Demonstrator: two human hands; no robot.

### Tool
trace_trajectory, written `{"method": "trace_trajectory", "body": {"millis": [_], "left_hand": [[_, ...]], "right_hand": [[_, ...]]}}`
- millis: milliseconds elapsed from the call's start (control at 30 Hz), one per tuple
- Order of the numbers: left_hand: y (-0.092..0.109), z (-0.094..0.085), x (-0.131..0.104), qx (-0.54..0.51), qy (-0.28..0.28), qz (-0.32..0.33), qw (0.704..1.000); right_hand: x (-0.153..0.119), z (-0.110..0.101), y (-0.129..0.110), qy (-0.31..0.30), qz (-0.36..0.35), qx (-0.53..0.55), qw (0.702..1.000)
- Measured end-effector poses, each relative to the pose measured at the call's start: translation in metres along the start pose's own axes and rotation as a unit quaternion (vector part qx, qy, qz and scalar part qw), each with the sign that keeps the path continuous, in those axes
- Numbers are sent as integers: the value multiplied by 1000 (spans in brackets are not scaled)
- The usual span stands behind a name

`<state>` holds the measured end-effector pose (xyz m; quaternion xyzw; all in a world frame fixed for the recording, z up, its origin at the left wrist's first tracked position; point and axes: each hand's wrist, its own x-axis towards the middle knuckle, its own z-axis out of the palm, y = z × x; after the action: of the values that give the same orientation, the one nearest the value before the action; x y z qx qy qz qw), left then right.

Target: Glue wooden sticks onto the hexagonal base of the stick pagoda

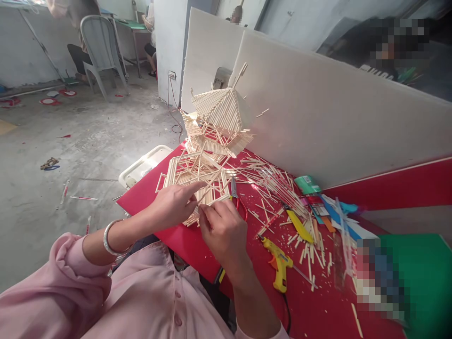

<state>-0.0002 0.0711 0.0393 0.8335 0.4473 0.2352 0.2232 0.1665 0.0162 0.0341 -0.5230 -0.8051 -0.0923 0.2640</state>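
My left hand [178, 200], with a bangle at the wrist, is closed at the near edge of a frame built of thin wooden sticks [199, 165]. Beside it, my right hand [226, 223] is pinched, its fingertips almost meeting those of the left. Whatever sits between the fingers is too small or hidden to name. Behind the frame rises a tiered stick pavilion [221, 113] with a pointed roof. Red-handled scissors [242, 207] lie just beyond my right hand, partly covered by it.
On the red table [254, 273] lie a yellow glue gun [280, 263], a yellow cutter knife [299, 226] and a heap of loose sticks [270, 176]. A pale partition board [300, 108] stands behind. A white bin [141, 165] is at the left; people sit farther off.
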Motion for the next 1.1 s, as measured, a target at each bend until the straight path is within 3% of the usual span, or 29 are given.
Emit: {"method": "trace_trajectory", "body": {"millis": [200,400,800,1100], "left_hand": [[2,-1,2,9,3,-14,1000],[4,-4,3,9,-21,-43,999],[7,-9,6,-28,-25,-27,999],[4,-10,7,-41,-72,-54,995]], "right_hand": [[-3,2,2,8,1,11,1000],[-8,0,2,20,-41,-21,999],[-9,-1,2,27,-70,-41,996],[-7,-4,0,21,-63,-31,997]]}}
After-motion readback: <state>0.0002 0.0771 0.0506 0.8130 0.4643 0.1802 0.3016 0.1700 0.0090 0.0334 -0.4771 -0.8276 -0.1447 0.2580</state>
